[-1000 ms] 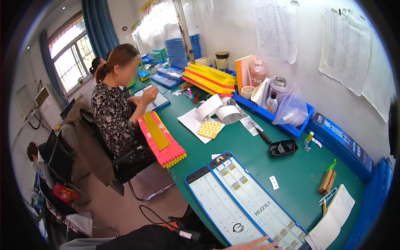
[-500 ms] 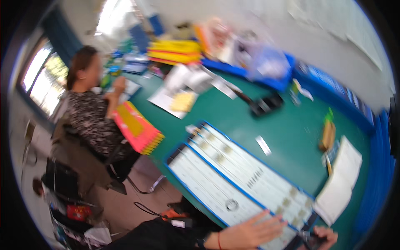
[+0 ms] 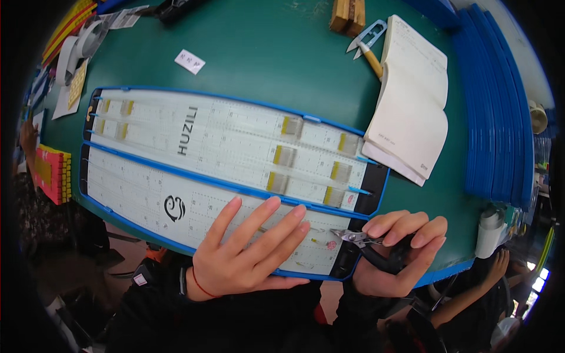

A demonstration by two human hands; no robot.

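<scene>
From where I stand, the blue-rimmed case (image 3: 135, 188) lies open on the green table (image 3: 247, 59), its 2 panels side by side along the hinge and its near edge close to the table's edge, within easy reach of both arms. The left hand (image 3: 244, 256) is open, palm down on the near panel with its fingers spread toward the hinge; I take it that this broad, flat contact steadies the case. The thumb lies along the near rim, as if to stop it sliding.

The right hand (image 3: 415, 269) is curled round the black handles of small pliers (image 3: 376, 253), their metal nose pointing left over the right end of that panel. Held low and sideways, they likely give a clear view of the tips. I can't tell whether the tips pinch anything; whatever lies beneath is too fine.

On the far panel, yellow-and-grey pads (image 3: 283, 156) sit in groups, 4 at the left end and 6 at the right, perhaps spaced to support something long at both ends. An open notebook (image 3: 412, 94) meets the far right corner, probably kept close for reading. Beside it, light-blue snips (image 3: 372, 34) lie near a wooden block (image 3: 347, 16), aside from the working area.
</scene>
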